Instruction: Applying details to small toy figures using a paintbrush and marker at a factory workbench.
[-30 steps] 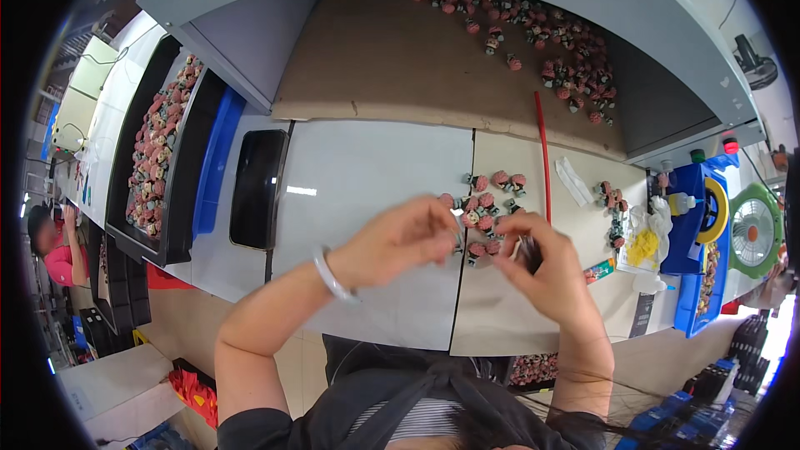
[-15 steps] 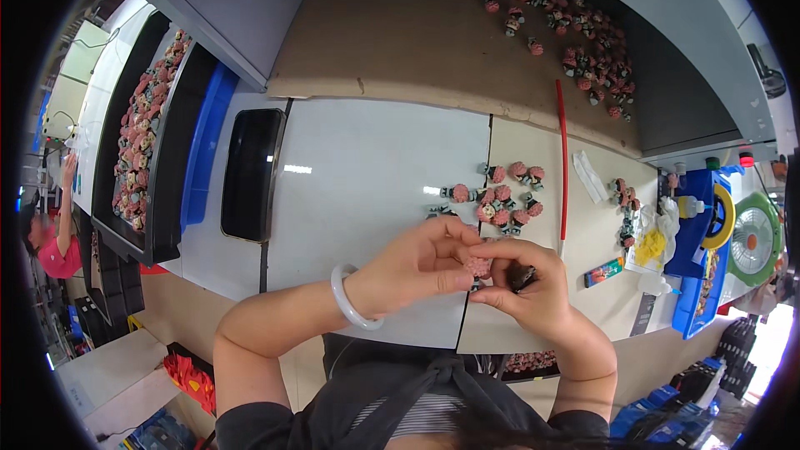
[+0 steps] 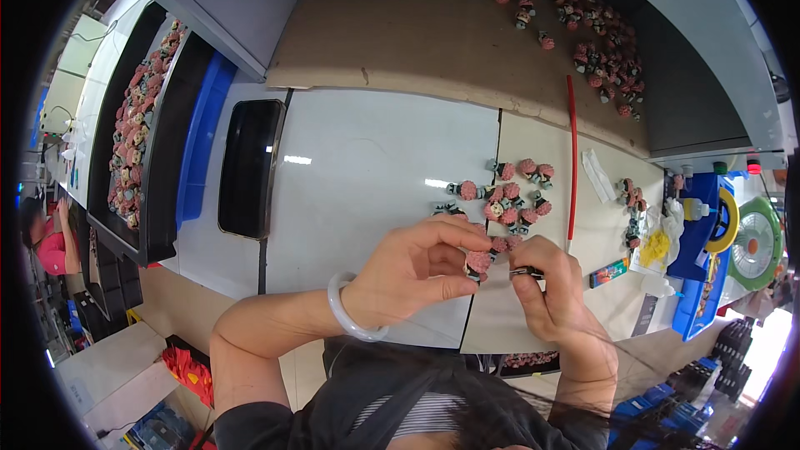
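Between the thumb and fingers of my left hand is a small figurine with a bumpy pink head and a dark body. My right hand, just to its right, pinches a small dark object with a shiny edge; its kind I cannot make out. A gap separates this object from the figurine. Beyond my fingers lies a loose group of similar figurines on the white and cream tabletop. Some of those nearest are partly hidden by my left hand.
A black phone lies at left, beside a black tray full of figurines. Many more lie on a brown board under a grey housing. At right are a red rod, a blue bin and a green fan. Another person works far left.
My hands have moved apart: the right has drawn off to the right with the dark object, while the left keeps the figurine. The view has shifted slightly.
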Available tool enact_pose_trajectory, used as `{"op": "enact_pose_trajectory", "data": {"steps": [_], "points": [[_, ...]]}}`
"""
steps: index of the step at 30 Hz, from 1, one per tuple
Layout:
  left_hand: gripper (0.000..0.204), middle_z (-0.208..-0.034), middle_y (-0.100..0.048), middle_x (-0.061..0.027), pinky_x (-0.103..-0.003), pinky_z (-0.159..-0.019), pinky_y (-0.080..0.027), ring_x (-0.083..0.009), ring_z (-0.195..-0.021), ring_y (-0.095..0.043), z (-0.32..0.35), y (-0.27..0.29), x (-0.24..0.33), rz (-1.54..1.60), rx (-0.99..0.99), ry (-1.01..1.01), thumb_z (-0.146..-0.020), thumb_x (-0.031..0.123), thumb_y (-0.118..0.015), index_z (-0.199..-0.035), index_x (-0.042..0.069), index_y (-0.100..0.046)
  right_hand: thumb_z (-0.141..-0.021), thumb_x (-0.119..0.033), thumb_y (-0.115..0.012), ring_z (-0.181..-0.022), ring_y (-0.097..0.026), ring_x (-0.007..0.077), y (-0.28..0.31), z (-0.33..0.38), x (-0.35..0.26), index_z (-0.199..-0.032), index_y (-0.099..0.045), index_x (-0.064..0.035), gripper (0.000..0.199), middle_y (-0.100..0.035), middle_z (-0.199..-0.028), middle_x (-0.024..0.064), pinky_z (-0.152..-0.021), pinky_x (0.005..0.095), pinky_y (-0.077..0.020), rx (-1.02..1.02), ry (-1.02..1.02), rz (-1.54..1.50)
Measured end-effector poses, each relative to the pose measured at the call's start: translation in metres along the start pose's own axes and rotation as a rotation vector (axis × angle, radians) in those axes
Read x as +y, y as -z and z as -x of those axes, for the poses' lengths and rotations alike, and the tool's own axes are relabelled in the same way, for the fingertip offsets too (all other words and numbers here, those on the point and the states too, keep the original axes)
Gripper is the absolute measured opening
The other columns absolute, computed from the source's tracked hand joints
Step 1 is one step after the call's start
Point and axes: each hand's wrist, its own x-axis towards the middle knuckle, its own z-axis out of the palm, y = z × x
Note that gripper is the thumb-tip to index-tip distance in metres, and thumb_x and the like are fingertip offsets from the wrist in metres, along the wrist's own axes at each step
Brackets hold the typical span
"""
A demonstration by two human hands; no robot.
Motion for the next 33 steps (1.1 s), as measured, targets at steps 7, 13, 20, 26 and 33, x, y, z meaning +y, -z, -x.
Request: {"op": "enact_pose_trajectory", "data": {"steps": [7,13,20,26,33], "points": [[0.041,-0.114,-0.051,-0.0137,-0.031,-0.084,-0.048,-0.0191,-0.098,-0.055,0.004,0.001,0.002,0.058,0.025,0.066,-0.073,-0.010,-0.062,-0.111,0.001,-0.050,-0.072,-0.013,-0.066,-0.048,-0.050,0.0268,-0.004,-0.003,-0.011,-0.085,-0.051,-0.0033,0.023,-0.050,-0.060,0.0080,-0.043,0.0336,-0.0374,-0.128,0.058,0.279],[0.045,-0.117,-0.050,-0.0165,-0.031,-0.084,-0.049,-0.0217,-0.101,-0.055,0.005,-0.001,0.001,-0.041,-0.027,0.030,-0.070,-0.012,-0.063,-0.112,-0.001,-0.049,-0.065,-0.025,-0.072,-0.048,-0.050,0.0267,-0.005,-0.002,-0.010,-0.074,-0.053,-0.0028,0.030,-0.051,-0.060,0.0091,-0.042,0.0330,-0.0374,-0.137,-0.033,0.341],[0.044,-0.114,-0.051,-0.0161,-0.031,-0.083,-0.050,-0.0216,-0.098,-0.057,0.006,-0.001,0.000,-0.027,-0.002,0.061,-0.070,-0.013,-0.063,-0.110,-0.001,-0.049,-0.066,-0.029,-0.071,-0.045,-0.046,0.0246,-0.007,-0.003,-0.007,-0.068,-0.048,-0.0058,0.032,-0.045,-0.055,0.0058,-0.041,0.0326,-0.0373,-0.108,-0.017,0.340],[0.044,-0.112,-0.052,-0.0151,-0.030,-0.081,-0.050,-0.0197,-0.095,-0.058,0.006,-0.002,0.000,-0.063,-0.002,0.056,-0.069,-0.012,-0.064,-0.110,-0.001,-0.050,-0.068,-0.031,-0.069,-0.047,-0.047,0.0262,-0.004,-0.002,-0.008,-0.069,-0.047,-0.0053,0.033,-0.046,-0.056,0.0069,-0.041,0.0338,-0.0375,-0.165,-0.046,0.355],[0.043,-0.104,-0.055,-0.0125,-0.031,-0.078,-0.051,-0.0194,-0.092,-0.058,0.004,0.001,-0.004,-0.181,0.038,-0.020,-0.066,-0.010,-0.068,-0.106,-0.001,-0.056,-0.071,-0.029,-0.067,-0.052,-0.052,0.0297,-0.008,-0.002,-0.007,-0.078,-0.051,-0.0025,0.031,-0.051,-0.061,0.0105,-0.046,0.0359,-0.0404,-0.246,-0.142,0.329]]}}
